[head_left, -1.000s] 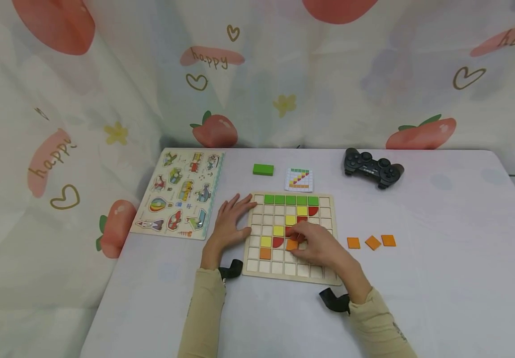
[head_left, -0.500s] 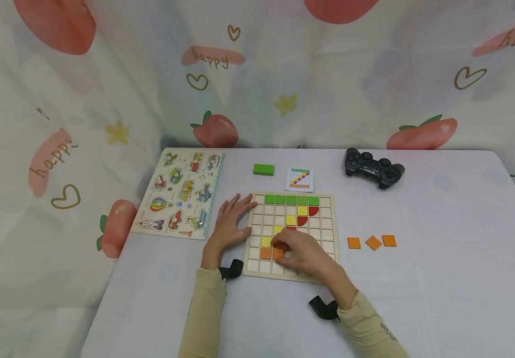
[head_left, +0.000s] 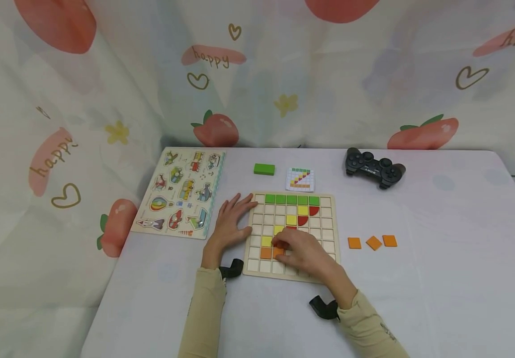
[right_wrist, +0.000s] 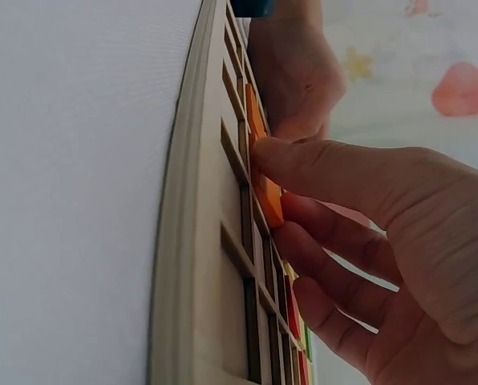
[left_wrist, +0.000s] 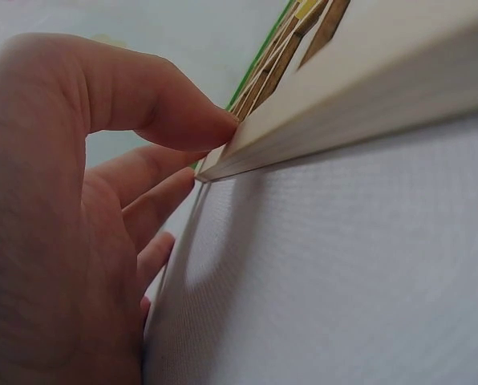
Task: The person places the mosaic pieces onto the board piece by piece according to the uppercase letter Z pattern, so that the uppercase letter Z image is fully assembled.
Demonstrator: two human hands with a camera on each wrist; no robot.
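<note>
A wooden grid board [head_left: 327, 232] lies in front of me. My left hand [head_left: 228, 223] has its fingers spread along the board's left side, thumb touching the edge in the left wrist view. My right hand [head_left: 308, 252] pinches an orange square tile [right_wrist: 269, 199] between thumb and fingers over the board's lower left cells. Directly left of it, another orange tile [head_left: 265, 253] sits in a cell. Green tiles [head_left: 291, 199] fill part of the top row. Yellow squares [head_left: 302, 210] and red rounded pieces [head_left: 313, 211] run diagonally, some hidden by the right hand.
Three loose orange tiles [head_left: 374, 242] lie right of the board. Behind it are a pattern card [head_left: 300, 179] and a green block [head_left: 264, 169]. A black game controller [head_left: 375, 168] stands at the back right, a picture puzzle board [head_left: 179, 194] at the left.
My right hand has moved left across the board with the orange tile, bringing it beside the other orange one, and has since stayed there. My left hand has kept its place.
</note>
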